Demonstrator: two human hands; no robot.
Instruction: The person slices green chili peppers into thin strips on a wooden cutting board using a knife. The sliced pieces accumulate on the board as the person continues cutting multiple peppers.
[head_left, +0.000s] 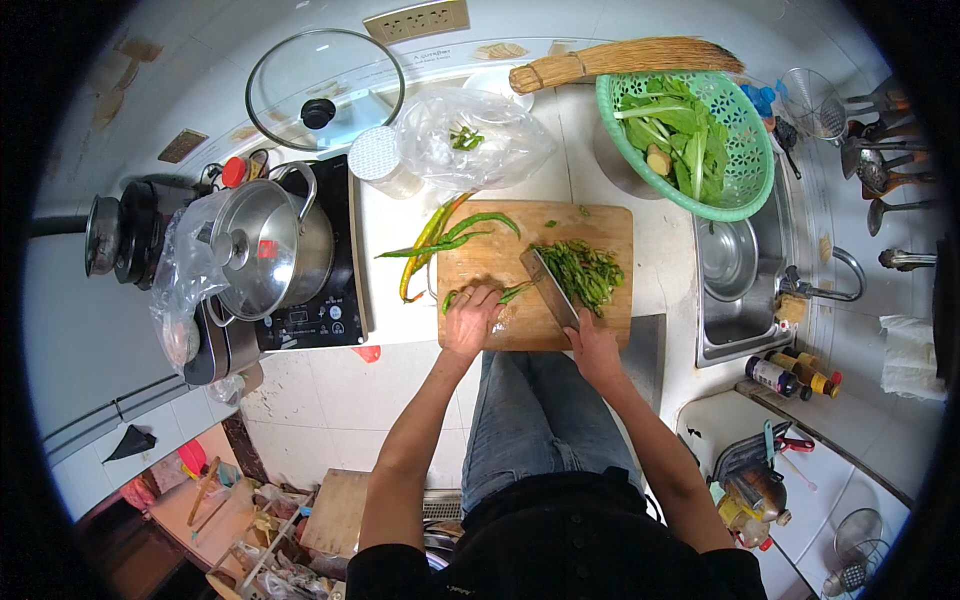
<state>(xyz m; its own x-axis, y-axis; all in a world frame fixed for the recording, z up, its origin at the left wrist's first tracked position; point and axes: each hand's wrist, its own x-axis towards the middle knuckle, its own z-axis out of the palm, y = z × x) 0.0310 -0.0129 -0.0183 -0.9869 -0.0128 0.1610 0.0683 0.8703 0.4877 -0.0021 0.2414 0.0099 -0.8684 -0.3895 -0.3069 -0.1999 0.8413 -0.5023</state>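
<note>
On the wooden cutting board (529, 330), my left hand (471, 319) presses down on a green chili pepper (514, 292), whose right end points at the blade. My right hand (596, 351) grips the handle of a broad kitchen knife (551, 287). Its blade stands on the board between the pepper and a heap of chopped green peppers (589, 274). Beyond my left hand, whole green chili peppers (486, 220) lie across the board's far left corner. Yellow and reddish chili peppers (418, 251) overlap the board's left edge. My left fingertips are partly hidden.
Left is a lidded steel pot (300, 255) on a black induction cooktop (346, 300). Behind the board sit a clear plastic bag (480, 165) and a white-lidded canister (382, 169). A green colander (761, 180) of leafy greens stands back right, near the steel sink (739, 330).
</note>
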